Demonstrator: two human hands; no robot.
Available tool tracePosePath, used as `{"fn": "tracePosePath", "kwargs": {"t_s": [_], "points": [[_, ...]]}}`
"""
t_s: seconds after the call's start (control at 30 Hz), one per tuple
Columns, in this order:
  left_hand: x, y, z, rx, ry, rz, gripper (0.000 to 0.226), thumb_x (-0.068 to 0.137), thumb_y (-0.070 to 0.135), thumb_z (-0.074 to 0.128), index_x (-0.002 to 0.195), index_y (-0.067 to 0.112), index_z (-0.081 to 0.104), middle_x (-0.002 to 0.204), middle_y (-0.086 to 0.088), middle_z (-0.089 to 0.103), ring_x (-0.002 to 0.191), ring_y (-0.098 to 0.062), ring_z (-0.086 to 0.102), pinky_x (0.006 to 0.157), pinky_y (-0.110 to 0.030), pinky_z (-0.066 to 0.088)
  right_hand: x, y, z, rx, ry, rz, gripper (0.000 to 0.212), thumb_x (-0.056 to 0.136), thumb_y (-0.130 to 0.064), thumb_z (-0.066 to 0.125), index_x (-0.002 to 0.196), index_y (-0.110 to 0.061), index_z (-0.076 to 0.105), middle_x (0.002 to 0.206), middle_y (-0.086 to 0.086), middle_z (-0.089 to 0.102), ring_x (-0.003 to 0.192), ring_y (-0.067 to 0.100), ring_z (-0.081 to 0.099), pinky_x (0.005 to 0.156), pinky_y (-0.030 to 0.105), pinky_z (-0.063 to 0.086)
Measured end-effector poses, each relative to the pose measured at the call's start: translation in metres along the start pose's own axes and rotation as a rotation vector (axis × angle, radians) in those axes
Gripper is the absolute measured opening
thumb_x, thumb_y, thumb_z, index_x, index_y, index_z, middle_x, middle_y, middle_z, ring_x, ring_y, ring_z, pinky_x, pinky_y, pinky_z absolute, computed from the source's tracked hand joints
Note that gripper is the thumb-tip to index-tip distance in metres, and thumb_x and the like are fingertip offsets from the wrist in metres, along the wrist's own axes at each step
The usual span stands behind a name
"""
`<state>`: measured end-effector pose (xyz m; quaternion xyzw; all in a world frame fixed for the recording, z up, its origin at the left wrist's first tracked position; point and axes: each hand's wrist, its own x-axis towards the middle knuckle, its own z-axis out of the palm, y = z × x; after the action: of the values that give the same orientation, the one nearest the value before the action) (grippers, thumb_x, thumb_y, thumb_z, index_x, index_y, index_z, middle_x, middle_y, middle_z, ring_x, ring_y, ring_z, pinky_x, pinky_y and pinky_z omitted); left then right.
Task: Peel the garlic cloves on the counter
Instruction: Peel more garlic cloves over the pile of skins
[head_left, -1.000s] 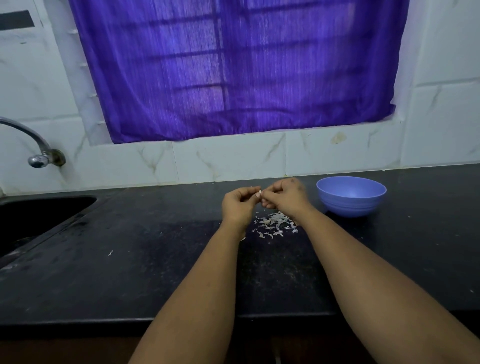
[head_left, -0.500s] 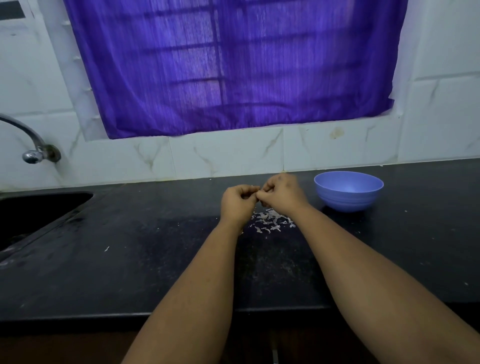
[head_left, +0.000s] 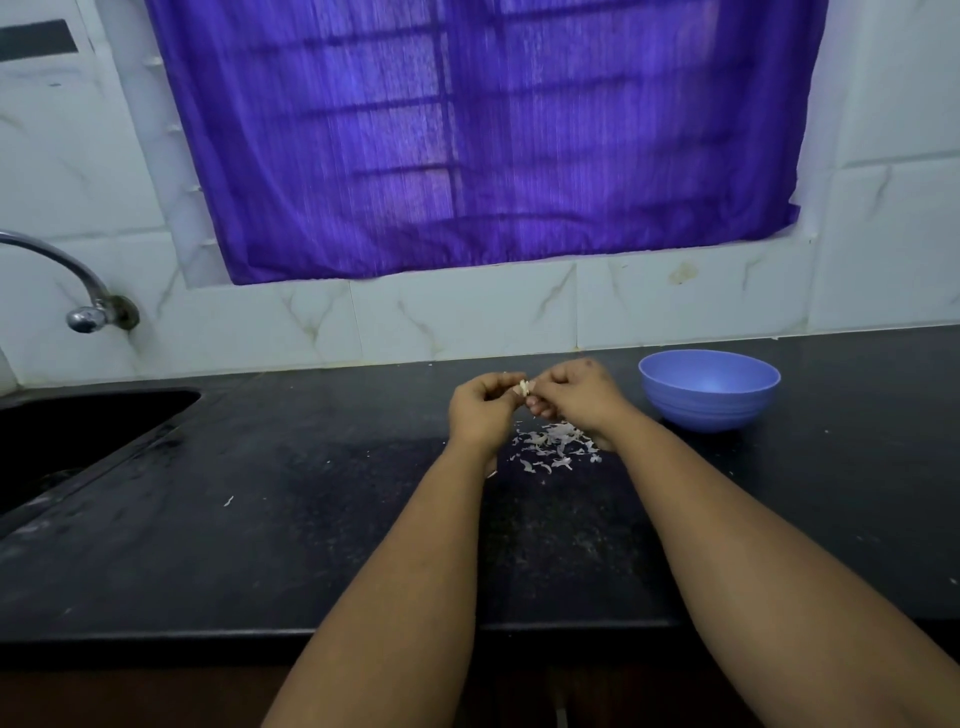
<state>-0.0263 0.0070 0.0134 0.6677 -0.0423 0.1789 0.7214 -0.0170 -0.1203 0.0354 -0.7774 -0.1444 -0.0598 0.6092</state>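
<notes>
A small pale garlic clove (head_left: 524, 387) shows between my two hands, held above the black counter (head_left: 311, 519). My left hand (head_left: 483, 410) pinches it with curled fingers. My right hand (head_left: 579, 395) meets it from the right, fingertips curled onto the clove. Most of the clove is hidden by my fingers. Under the hands lies a scatter of white garlic skins (head_left: 553, 447).
A blue bowl (head_left: 709, 389) stands on the counter just right of my right hand; its inside looks bare from here. A dark sink (head_left: 78, 431) and a metal tap (head_left: 78, 291) are at the far left. The tiled wall and purple curtain close off the back.
My hands stay together over the skins and keep working the clove with small finger movements. The view has shifted slightly.
</notes>
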Motion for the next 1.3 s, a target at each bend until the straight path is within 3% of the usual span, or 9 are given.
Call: {"fn": "tracePosePath", "kwargs": {"t_s": [0.2, 0.37, 0.47, 0.73, 0.97, 1.07, 1.17, 1.3], "points": [[0.0, 0.0, -0.001, -0.037, -0.001, 0.004, 0.011, 0.088, -0.004, 0.063, 0.092, 0.004, 0.069, 0.084, -0.006, 0.069, 0.089, -0.02, 0.064, 0.085, -0.031, 0.054, 0.0, 0.001, 0.001, 0.135, -0.062, 0.03, 0.014, 0.091, -0.011, 0.065, 0.079, -0.005, 0.069, 0.067, 0.006, 0.068, 0.057, 0.006, 0.062, 0.056, 0.015, 0.049], [0.001, 0.0, 0.0, -0.091, -0.032, -0.019, 0.015, 0.088, -0.008, 0.06, 0.097, 0.002, 0.067, 0.086, -0.006, 0.068, 0.087, -0.017, 0.064, 0.08, -0.021, 0.054, 0.0, 0.001, -0.001, 0.157, -0.037, 0.057, 0.012, 0.091, -0.003, 0.062, 0.081, -0.002, 0.068, 0.064, 0.005, 0.067, 0.055, 0.006, 0.06, 0.055, 0.015, 0.05], [0.002, 0.001, 0.0, -0.137, -0.04, -0.043, 0.015, 0.088, -0.01, 0.059, 0.092, 0.003, 0.067, 0.086, -0.008, 0.067, 0.086, -0.018, 0.064, 0.081, -0.023, 0.054, 0.0, -0.001, 0.0, 0.14, -0.028, 0.052, 0.013, 0.092, -0.001, 0.058, 0.082, 0.0, 0.066, 0.066, 0.008, 0.066, 0.053, 0.006, 0.059, 0.052, 0.014, 0.048], [0.0, 0.003, 0.001, -0.175, -0.05, -0.094, 0.019, 0.088, -0.01, 0.058, 0.085, 0.007, 0.067, 0.084, -0.008, 0.068, 0.086, -0.018, 0.064, 0.089, -0.028, 0.052, 0.0, 0.001, 0.0, -0.027, 0.024, -0.012, 0.015, 0.091, -0.006, 0.062, 0.077, -0.011, 0.066, 0.069, 0.006, 0.067, 0.054, 0.005, 0.06, 0.052, 0.014, 0.047], [0.002, 0.001, 0.0, -0.214, -0.058, -0.094, 0.016, 0.085, -0.009, 0.063, 0.088, 0.007, 0.066, 0.088, -0.006, 0.068, 0.088, -0.016, 0.064, 0.083, -0.022, 0.053, -0.001, -0.005, -0.002, -0.133, 0.028, -0.033, 0.016, 0.094, -0.009, 0.059, 0.08, -0.01, 0.066, 0.071, 0.005, 0.067, 0.062, 0.01, 0.06, 0.057, 0.016, 0.048], [0.004, 0.002, 0.001, -0.215, -0.025, -0.109, 0.023, 0.087, -0.014, 0.058, 0.084, 0.007, 0.066, 0.091, -0.003, 0.068, 0.09, -0.016, 0.062, 0.089, -0.026, 0.051, 0.003, -0.002, -0.014, -0.119, 0.145, -0.003, 0.02, 0.097, -0.008, 0.052, 0.081, -0.008, 0.065, 0.072, 0.007, 0.067, 0.065, 0.013, 0.062, 0.057, 0.017, 0.051], [0.003, 0.002, 0.001, -0.231, -0.013, -0.12, 0.024, 0.086, -0.016, 0.057, 0.082, 0.007, 0.065, 0.09, -0.003, 0.068, 0.089, -0.014, 0.062, 0.088, -0.024, 0.052, 0.005, 0.011, -0.03, -0.404, 0.18, 0.056, 0.024, 0.088, -0.019, 0.064, 0.065, -0.016, 0.072, 0.067, -0.001, 0.072, 0.071, 0.015, 0.069, 0.075, 0.034, 0.059], [0.003, 0.0, 0.001, -0.211, -0.012, -0.133, 0.023, 0.084, -0.014, 0.06, 0.083, 0.008, 0.066, 0.089, -0.002, 0.068, 0.085, -0.011, 0.063, 0.076, -0.018, 0.052, -0.002, 0.008, -0.03, -0.493, 0.214, 0.042, 0.015, 0.07, -0.021, 0.08, 0.059, -0.015, 0.071, 0.054, -0.003, 0.068, 0.063, 0.016, 0.069, 0.065, 0.034, 0.06]]}}
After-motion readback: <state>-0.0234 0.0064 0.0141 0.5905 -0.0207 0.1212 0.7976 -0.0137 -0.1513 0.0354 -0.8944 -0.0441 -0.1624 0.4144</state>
